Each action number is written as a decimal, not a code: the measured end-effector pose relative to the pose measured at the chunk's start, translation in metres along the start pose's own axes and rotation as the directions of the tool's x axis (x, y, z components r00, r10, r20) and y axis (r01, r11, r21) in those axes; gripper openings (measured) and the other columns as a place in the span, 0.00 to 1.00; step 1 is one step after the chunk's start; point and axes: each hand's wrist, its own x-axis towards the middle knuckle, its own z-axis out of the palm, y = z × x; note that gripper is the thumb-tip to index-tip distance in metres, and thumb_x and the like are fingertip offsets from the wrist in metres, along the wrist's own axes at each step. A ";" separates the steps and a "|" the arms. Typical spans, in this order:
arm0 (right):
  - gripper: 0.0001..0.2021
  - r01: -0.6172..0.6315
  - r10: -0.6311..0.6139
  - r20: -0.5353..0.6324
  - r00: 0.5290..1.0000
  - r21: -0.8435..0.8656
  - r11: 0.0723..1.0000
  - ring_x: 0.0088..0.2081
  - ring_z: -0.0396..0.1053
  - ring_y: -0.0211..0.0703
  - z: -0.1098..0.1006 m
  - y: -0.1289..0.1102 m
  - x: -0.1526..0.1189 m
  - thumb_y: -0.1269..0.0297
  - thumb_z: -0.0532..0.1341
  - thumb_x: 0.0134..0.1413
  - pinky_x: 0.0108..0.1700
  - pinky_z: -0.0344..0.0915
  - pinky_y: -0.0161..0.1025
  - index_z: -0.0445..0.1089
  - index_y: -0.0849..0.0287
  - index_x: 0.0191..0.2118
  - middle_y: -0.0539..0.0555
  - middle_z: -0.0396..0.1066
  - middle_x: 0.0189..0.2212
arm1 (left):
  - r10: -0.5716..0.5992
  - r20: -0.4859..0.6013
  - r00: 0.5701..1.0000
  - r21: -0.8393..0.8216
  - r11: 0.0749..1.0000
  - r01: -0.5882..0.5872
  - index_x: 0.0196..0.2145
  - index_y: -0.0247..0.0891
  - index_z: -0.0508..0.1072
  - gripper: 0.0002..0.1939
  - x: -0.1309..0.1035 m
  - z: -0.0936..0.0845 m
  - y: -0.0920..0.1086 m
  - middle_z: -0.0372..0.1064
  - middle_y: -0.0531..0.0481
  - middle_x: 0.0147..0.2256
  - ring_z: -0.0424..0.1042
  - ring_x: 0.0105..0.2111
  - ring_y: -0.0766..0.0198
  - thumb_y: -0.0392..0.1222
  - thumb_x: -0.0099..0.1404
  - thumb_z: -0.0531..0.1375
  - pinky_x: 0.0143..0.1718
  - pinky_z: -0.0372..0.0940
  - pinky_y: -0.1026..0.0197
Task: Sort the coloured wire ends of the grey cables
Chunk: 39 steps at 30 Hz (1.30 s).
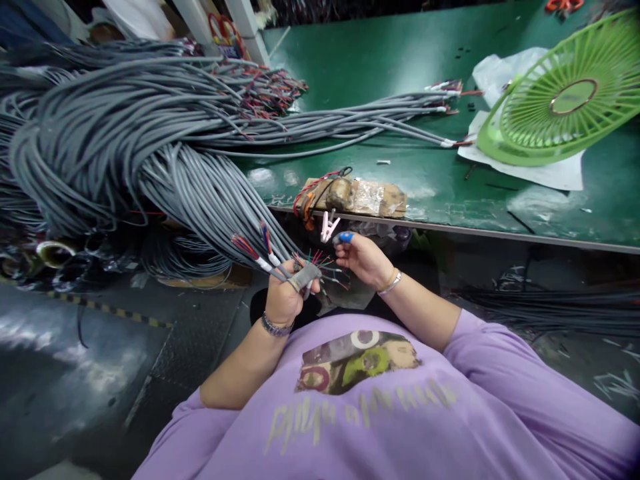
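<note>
My left hand (285, 297) is closed around the end of a grey cable (273, 270), and a grey wrap covers its thumb. Thin coloured wires (320, 259) fan out from that end toward the right. Just right of them, my right hand (369, 261) has its fingers curled together in a pinch, with blue tape (345, 237) on one finger. Whatever lies between those fingertips is too small to make out. Two more cable ends with red and blue wires (246, 247) stick up beside my left hand. A pink clothespin (329, 229) sits just above the wires, at the table edge.
Thick bundles of grey cable (115, 127) drape over the left side of the green table (380, 53). At its front edge lies a taped block (370, 197) with red and black leads. A green fan (565, 97) stands at right, near red-handled scissors (564, 5).
</note>
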 end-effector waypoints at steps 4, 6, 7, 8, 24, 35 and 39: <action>0.21 -0.121 0.118 0.190 0.975 0.001 0.993 0.26 0.64 0.34 0.005 -0.007 0.009 0.42 0.62 0.52 0.28 0.64 0.32 0.70 0.59 0.34 0.51 0.71 0.29 | -0.005 0.030 1.000 -0.040 0.999 0.006 0.22 0.35 0.73 0.10 0.003 0.005 0.007 0.67 0.52 0.15 0.63 0.15 0.70 0.44 0.53 0.66 0.16 0.54 0.67; 0.25 -0.069 0.072 0.244 0.967 -0.023 0.997 0.25 0.62 0.34 0.010 -0.007 0.013 0.38 0.60 0.51 0.27 0.62 0.32 0.71 0.59 0.34 0.52 0.71 0.29 | -0.005 0.056 0.998 -0.054 0.998 0.008 0.22 0.35 0.73 0.10 0.006 0.010 0.010 0.66 0.53 0.15 0.63 0.15 0.70 0.45 0.52 0.66 0.17 0.54 0.67; 0.26 -0.009 0.018 0.236 0.972 -0.039 0.999 0.25 0.61 0.33 0.012 -0.007 0.016 0.36 0.59 0.51 0.26 0.61 0.31 0.71 0.59 0.34 0.51 0.70 0.28 | -0.006 0.064 0.998 -0.058 0.998 0.010 0.22 0.35 0.73 0.10 0.008 0.013 0.011 0.66 0.53 0.15 0.63 0.15 0.70 0.45 0.52 0.66 0.17 0.54 0.67; 0.27 0.062 -0.049 0.210 0.976 -0.055 0.997 0.24 0.60 0.33 0.013 -0.005 0.018 0.36 0.59 0.50 0.26 0.59 0.31 0.71 0.60 0.33 0.50 0.69 0.26 | -0.008 0.066 0.998 -0.061 0.998 0.012 0.23 0.35 0.73 0.10 0.009 0.015 0.012 0.66 0.53 0.15 0.62 0.15 0.70 0.45 0.52 0.66 0.17 0.54 0.67; 0.28 0.066 -0.085 0.118 0.989 0.161 0.985 0.28 0.63 0.36 0.026 0.007 0.029 0.34 0.61 0.47 0.31 0.61 0.34 0.72 0.58 0.35 0.51 0.71 0.27 | -0.070 0.083 0.994 -0.058 0.996 0.075 0.19 0.35 0.71 0.13 0.018 0.022 0.006 0.67 0.52 0.14 0.61 0.15 0.71 0.45 0.52 0.67 0.16 0.50 0.66; 0.30 -0.059 0.006 0.258 0.966 0.199 0.978 0.26 0.62 0.35 0.016 -0.002 0.019 0.35 0.51 0.57 0.29 0.62 0.33 0.75 0.59 0.36 0.51 0.71 0.27 | -0.019 0.059 0.998 -0.046 0.999 0.022 0.21 0.35 0.73 0.12 0.005 0.018 0.007 0.68 0.52 0.15 0.62 0.14 0.71 0.44 0.53 0.67 0.16 0.51 0.67; 0.23 -0.034 -0.005 0.229 0.973 0.169 0.985 0.27 0.62 0.34 0.018 -0.004 0.015 0.43 0.56 0.60 0.29 0.62 0.31 0.75 0.60 0.37 0.51 0.70 0.27 | 0.016 0.025 1.000 -0.045 0.999 -0.015 0.23 0.35 0.75 0.10 0.000 0.019 0.006 0.69 0.52 0.16 0.63 0.15 0.71 0.44 0.55 0.66 0.16 0.52 0.68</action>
